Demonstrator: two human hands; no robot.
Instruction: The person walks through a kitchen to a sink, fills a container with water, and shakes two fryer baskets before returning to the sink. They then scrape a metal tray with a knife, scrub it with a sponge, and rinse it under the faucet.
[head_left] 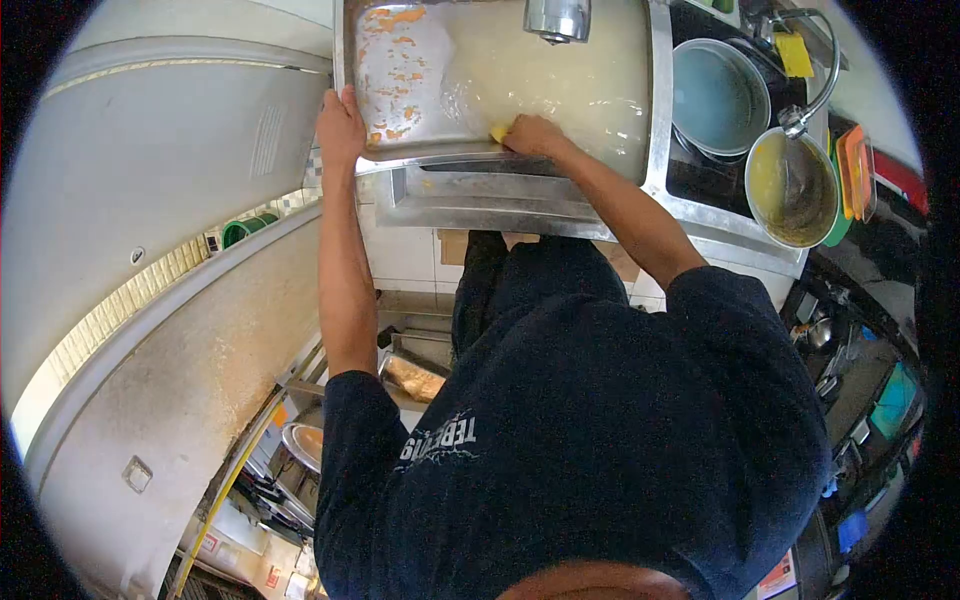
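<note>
A large rectangular metal tray (345, 50) lies over the sink beneath a tap. Cloudy yellowish water covers most of its bottom, and orange-brown residue marks the bare left part. My left hand (341, 130) is closed on the tray's near left corner. Close to the near rim, my right hand (536, 136) grips a yellow sponge (499, 133) and presses it against the inside of the tray. The fingers largely hide the sponge.
The tap (558, 20) hangs over the tray. To the right stand a pot of bluish water (715, 95) and a pot with yellowish liquid (770, 170) under a curved faucet (828, 80). Orange containers (855, 170) stand beside them. A large grey panel (170, 160) borders the left.
</note>
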